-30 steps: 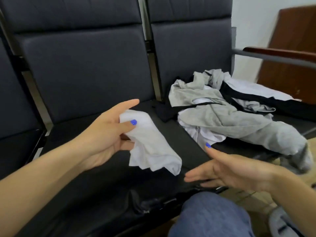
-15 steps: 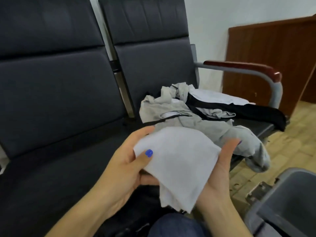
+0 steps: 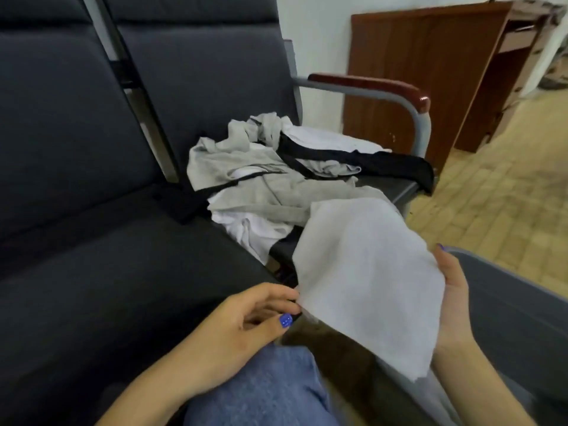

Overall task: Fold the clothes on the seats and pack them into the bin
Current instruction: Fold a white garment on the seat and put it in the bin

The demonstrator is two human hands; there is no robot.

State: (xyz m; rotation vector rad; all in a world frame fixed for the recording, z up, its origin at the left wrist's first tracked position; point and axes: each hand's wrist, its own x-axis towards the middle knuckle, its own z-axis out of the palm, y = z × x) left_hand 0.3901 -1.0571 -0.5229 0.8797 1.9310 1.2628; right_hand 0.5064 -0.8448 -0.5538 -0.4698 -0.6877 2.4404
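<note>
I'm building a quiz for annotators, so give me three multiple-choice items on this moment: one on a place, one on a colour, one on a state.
1. Where does the pile of unfolded clothes lie?
A. on the seat beside the armrest
B. on the floor
C. in the bin

2. What colour is the folded cloth?
A. red
B. white
C. black

3. What is the left hand doing?
A. gripping the armrest
B. lifting the bin
C. touching the cloth's corner with its fingertips

Answers: 1 A, the pile rests on the end seat by the armrest. 2 B, the cloth is plain white. 3 C, its fingertips meet the cloth's near corner, while the right hand supports the cloth from beneath, above the grey bin.
</note>
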